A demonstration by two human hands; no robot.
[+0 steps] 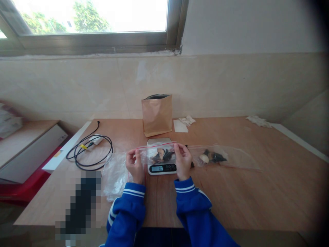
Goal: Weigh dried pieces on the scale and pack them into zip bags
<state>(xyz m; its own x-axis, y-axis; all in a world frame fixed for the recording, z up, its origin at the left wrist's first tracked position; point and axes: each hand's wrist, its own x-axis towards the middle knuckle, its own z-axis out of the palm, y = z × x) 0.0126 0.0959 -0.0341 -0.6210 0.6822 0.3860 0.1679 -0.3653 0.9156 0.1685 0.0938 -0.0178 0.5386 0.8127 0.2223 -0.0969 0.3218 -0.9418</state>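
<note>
Both hands pinch the red-striped top edge of a clear zip bag [164,154], which has dark and pale pieces inside. My left hand [134,165] grips its left end, fingers closed. At the right end, my right hand [183,162] is closed on the same edge. Behind and under the bag is a white kitchen scale [161,173], its display lit and seemingly reading zero. Whether the bag touches the scale I cannot tell. Another clear bag [214,156] with dark and pale pieces lies to the right of my right hand. A pile of clear bags [115,175] rests beside my left hand.
A brown paper pouch [157,116] stands with its top open behind the scale. A white paper [180,126] and a crumpled cloth [187,120] lie beside it. A coiled black cable [112,151] is on the left. A pixelated dark object [84,202] sits near the front left.
</note>
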